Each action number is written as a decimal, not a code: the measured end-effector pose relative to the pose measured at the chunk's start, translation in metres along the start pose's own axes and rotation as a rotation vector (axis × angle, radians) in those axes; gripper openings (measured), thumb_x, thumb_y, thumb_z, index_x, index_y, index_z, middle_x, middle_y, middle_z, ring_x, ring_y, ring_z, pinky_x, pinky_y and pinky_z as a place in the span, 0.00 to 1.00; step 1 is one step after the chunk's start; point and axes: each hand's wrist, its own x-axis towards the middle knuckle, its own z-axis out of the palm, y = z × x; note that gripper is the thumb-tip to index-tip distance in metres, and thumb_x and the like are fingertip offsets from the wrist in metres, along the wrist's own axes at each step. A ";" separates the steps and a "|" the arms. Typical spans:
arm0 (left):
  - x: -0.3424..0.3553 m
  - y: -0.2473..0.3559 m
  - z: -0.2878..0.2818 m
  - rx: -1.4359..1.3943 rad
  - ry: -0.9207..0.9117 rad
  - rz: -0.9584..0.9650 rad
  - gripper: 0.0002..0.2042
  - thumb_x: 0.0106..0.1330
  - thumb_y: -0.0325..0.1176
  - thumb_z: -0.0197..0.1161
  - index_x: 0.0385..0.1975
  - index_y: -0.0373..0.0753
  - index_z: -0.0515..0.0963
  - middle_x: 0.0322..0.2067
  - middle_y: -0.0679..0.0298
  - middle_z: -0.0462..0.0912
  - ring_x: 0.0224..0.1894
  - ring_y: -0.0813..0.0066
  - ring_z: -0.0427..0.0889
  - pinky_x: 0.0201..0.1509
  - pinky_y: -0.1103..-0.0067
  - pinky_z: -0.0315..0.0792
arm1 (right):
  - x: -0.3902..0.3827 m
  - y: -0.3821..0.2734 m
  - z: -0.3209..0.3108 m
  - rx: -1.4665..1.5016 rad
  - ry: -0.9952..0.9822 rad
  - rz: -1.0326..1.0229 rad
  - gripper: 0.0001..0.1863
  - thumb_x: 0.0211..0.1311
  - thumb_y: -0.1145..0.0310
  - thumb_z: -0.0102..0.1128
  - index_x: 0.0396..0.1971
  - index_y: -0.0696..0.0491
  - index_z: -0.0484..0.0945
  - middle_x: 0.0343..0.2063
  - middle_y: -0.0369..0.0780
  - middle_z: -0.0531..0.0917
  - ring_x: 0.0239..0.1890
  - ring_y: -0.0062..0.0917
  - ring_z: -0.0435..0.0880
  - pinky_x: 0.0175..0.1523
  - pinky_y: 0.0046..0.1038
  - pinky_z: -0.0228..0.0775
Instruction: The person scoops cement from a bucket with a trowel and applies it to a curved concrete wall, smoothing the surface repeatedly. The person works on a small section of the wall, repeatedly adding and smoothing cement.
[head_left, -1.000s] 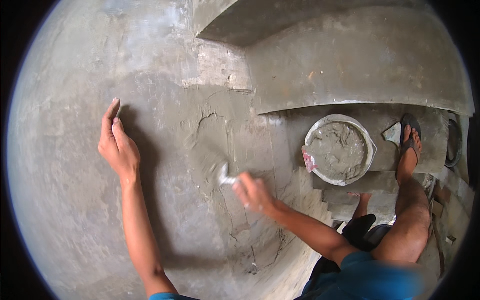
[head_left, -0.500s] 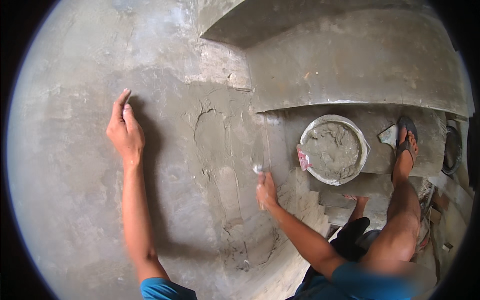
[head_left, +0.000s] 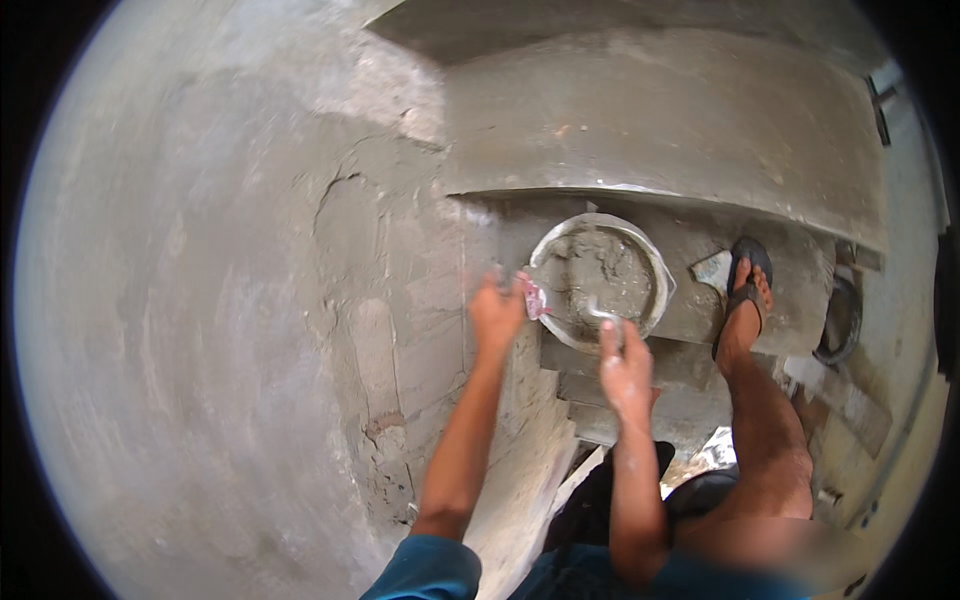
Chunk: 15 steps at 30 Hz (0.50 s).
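My right hand (head_left: 628, 375) is closed round the handle of a trowel (head_left: 603, 314), held over the near side of a round white bucket (head_left: 662, 265). Grey wet mortar (head_left: 605, 270) lies in the bucket, and the trowel's blade is hard to make out against it. My left hand (head_left: 496, 312) is at the bucket's left rim, next to a red-and-white patch (head_left: 533, 297) there. Motion smears its fingers, so its grip cannot be told. To the left stands a wall (head_left: 230, 280) with rough fresh mortar (head_left: 365, 240) spread over part of it.
The bucket stands on a concrete step (head_left: 790, 305), below a higher curved concrete ledge (head_left: 660, 120). My foot in a dark flip-flop (head_left: 748, 262) is right of the bucket, beside a pale flat chunk (head_left: 712, 270). A black round container (head_left: 838, 318) sits farther right.
My left hand has come off the wall, moving right and down to the bucket's rim. My right hand has carried the trowel from the wall to the bucket. The view has shifted right.
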 end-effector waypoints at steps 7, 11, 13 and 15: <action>-0.035 -0.011 0.058 -0.123 -0.034 0.021 0.11 0.63 0.33 0.73 0.41 0.35 0.87 0.37 0.41 0.88 0.42 0.38 0.88 0.49 0.55 0.81 | -0.019 0.018 -0.056 -0.012 -0.255 0.348 0.24 0.71 0.58 0.67 0.54 0.63 0.76 0.30 0.52 0.84 0.35 0.35 0.91 0.43 0.41 0.79; -0.047 0.014 0.040 -0.107 0.041 0.175 0.08 0.64 0.33 0.70 0.37 0.35 0.86 0.35 0.44 0.89 0.38 0.39 0.88 0.46 0.54 0.80 | -0.012 0.021 -0.073 -0.517 -0.169 0.065 0.24 0.76 0.51 0.60 0.56 0.57 0.75 0.41 0.59 0.87 0.41 0.56 0.89 0.49 0.52 0.79; -0.052 0.024 0.031 -0.125 0.108 0.283 0.08 0.63 0.32 0.70 0.37 0.35 0.85 0.34 0.44 0.88 0.37 0.39 0.88 0.46 0.54 0.81 | -0.009 0.021 -0.075 -0.582 -0.176 0.177 0.24 0.77 0.48 0.56 0.57 0.55 0.74 0.44 0.61 0.87 0.47 0.63 0.86 0.53 0.59 0.75; -0.053 0.035 0.034 -0.097 0.090 0.343 0.08 0.61 0.30 0.70 0.38 0.35 0.86 0.33 0.44 0.88 0.37 0.41 0.89 0.43 0.57 0.81 | -0.009 0.018 -0.073 -0.618 -0.176 0.279 0.24 0.77 0.49 0.57 0.58 0.54 0.73 0.42 0.61 0.87 0.47 0.62 0.86 0.53 0.60 0.74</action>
